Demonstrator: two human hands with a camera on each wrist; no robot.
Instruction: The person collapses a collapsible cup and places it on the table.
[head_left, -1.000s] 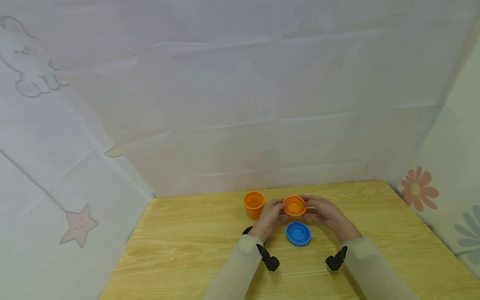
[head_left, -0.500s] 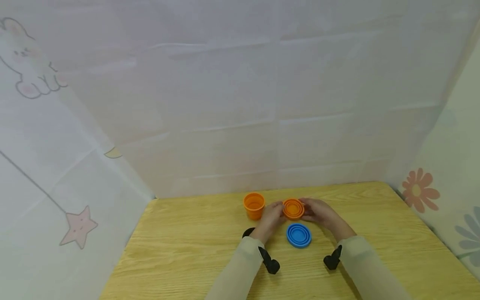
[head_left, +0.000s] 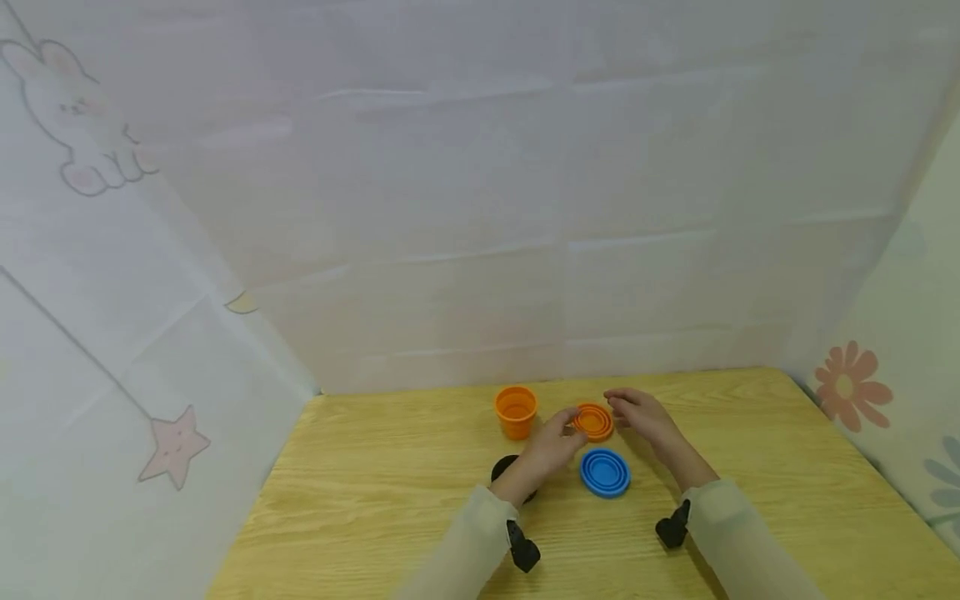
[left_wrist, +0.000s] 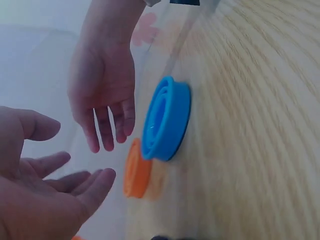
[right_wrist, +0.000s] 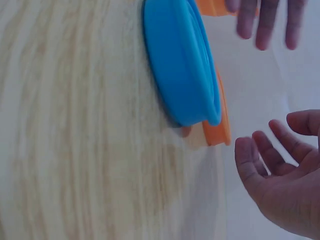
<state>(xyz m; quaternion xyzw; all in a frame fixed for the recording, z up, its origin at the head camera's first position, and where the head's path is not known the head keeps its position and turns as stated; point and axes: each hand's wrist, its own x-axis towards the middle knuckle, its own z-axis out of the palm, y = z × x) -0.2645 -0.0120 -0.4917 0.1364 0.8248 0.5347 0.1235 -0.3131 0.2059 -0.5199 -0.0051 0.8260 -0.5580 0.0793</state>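
A collapsed orange folding cup (head_left: 593, 422) lies flat on the wooden table, its rings nested. My left hand (head_left: 553, 446) hovers at its left side with fingers relaxed and apart, overlapping its edge in the head view. On its other side my right hand (head_left: 647, 419) is raised with loosely bent fingers, holding nothing. Nearer me is a collapsed blue folding cup (head_left: 605, 472), also flat; both wrist views show the blue cup (left_wrist: 167, 120) between the camera and the orange one (right_wrist: 218, 131). An expanded orange cup (head_left: 516, 412) stands upright to the left of my left hand.
A round black object (head_left: 505, 468) is partly hidden beneath my left wrist. The wooden table (head_left: 360, 483) ends at the back against a pale cloth wall (head_left: 450, 250) printed with cartoon figures.
Both hands have let go of the collapsed orange cup, which has gone from being held up to resting on the table. The left hand has drawn back slightly toward me.
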